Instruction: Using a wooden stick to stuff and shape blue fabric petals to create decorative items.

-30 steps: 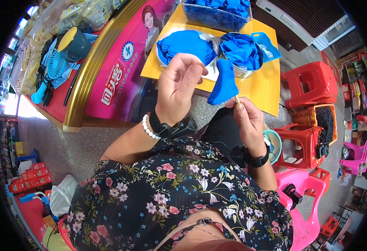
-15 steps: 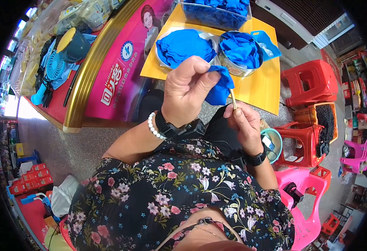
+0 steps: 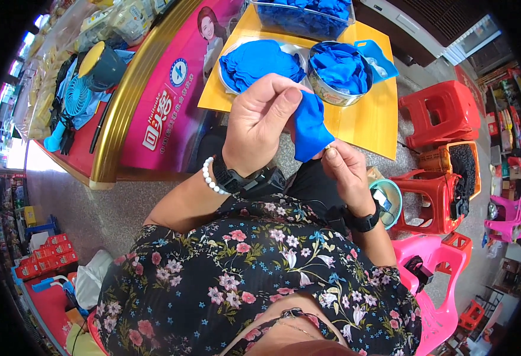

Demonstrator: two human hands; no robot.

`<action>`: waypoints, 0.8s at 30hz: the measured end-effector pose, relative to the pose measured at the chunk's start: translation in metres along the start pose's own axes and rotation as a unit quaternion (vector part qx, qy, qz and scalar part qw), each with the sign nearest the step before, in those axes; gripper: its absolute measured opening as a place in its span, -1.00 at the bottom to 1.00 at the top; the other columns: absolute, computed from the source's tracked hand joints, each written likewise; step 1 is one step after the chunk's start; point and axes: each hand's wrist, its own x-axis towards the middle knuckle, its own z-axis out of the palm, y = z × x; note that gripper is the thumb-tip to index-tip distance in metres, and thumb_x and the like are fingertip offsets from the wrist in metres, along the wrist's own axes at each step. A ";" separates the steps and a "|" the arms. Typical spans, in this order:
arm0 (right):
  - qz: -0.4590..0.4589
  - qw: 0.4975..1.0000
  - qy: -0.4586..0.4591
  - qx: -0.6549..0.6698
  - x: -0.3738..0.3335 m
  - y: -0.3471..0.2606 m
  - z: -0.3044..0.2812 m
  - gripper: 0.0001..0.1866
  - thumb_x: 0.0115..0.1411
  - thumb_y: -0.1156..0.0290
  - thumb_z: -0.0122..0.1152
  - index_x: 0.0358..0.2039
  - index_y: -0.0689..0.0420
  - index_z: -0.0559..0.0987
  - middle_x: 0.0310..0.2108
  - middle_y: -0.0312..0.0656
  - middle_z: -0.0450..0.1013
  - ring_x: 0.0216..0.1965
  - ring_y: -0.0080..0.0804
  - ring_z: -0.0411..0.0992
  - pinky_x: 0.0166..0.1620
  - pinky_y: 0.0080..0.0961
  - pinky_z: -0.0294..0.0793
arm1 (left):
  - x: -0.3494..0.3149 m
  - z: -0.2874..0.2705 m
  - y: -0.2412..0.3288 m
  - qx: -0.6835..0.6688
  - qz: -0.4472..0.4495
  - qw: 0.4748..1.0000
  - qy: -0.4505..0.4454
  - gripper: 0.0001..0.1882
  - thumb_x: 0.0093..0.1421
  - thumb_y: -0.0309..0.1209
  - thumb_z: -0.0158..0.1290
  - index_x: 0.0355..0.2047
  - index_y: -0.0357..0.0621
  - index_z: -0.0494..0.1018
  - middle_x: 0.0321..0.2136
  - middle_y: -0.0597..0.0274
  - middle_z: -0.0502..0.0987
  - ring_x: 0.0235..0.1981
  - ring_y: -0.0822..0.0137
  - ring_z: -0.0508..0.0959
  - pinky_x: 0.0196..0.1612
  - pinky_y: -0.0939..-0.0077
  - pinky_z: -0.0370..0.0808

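Observation:
Held up before me is a small blue cloth piece (image 3: 312, 127). My left hand (image 3: 260, 121) pinches its upper edge between thumb and fingers. At its lower corner, my right hand (image 3: 346, 172) is closed on a thin wooden stick (image 3: 330, 148); only a tiny end shows by the thumb, the rest hidden by cloth and fingers. Beyond my hands, a flat stack of blue cloth pieces (image 3: 260, 62) lies on a white plate (image 3: 304, 52). Right of it stands a round tin (image 3: 337, 97) filled with crumpled blue pieces (image 3: 340, 68).
A yellow table (image 3: 373, 127) carries these, plus a clear plastic box (image 3: 302, 22) of blue pieces and a blue scoop-like tray (image 3: 376, 59). To the left is a pink, gold-edged counter (image 3: 118, 89). Red stools (image 3: 441, 113), a pink chair (image 3: 432, 296) and a green-rimmed bucket (image 3: 396, 196) stand right.
The cloth has been spread downward from a bunched shape and now reaches my right fingertips, covering most of the stick. My left hand has shifted slightly left and up.

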 end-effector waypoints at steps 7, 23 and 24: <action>0.013 0.998 0.009 0.065 0.002 -0.002 -0.005 -0.71 0.31 0.27 -0.06 -0.36 0.22 0.50 -0.62 -0.45 0.23 -0.61 -0.75 0.08 -0.53 -0.76 0.04 | -0.005 -0.002 0.007 -0.159 -0.106 0.981 0.016 -0.82 0.31 -0.40 -0.13 -0.21 -0.27 0.37 -0.47 0.28 0.47 -0.49 0.49 0.49 -0.50 0.63 0.44; 0.023 0.999 0.025 0.030 -0.001 0.004 -0.002 -0.69 0.32 0.24 -0.09 -0.38 0.21 0.49 -0.70 -0.53 0.11 -0.66 -0.77 0.00 -0.58 -0.75 -0.06 | 0.004 -0.001 0.007 -0.062 -0.051 0.996 0.042 -0.94 0.17 -0.49 0.07 -0.37 -0.22 0.44 -0.49 0.33 0.52 -0.47 0.55 0.53 -0.40 0.63 0.54; 0.028 0.999 0.019 0.031 0.000 0.004 -0.002 -0.68 0.32 0.23 -0.09 -0.38 0.22 0.49 -0.70 -0.52 0.12 -0.66 -0.77 0.01 -0.58 -0.75 -0.05 | 0.004 0.000 0.006 -0.062 -0.052 0.996 0.042 -0.94 0.17 -0.49 0.07 -0.37 -0.22 0.44 -0.49 0.33 0.52 -0.47 0.55 0.53 -0.40 0.63 0.54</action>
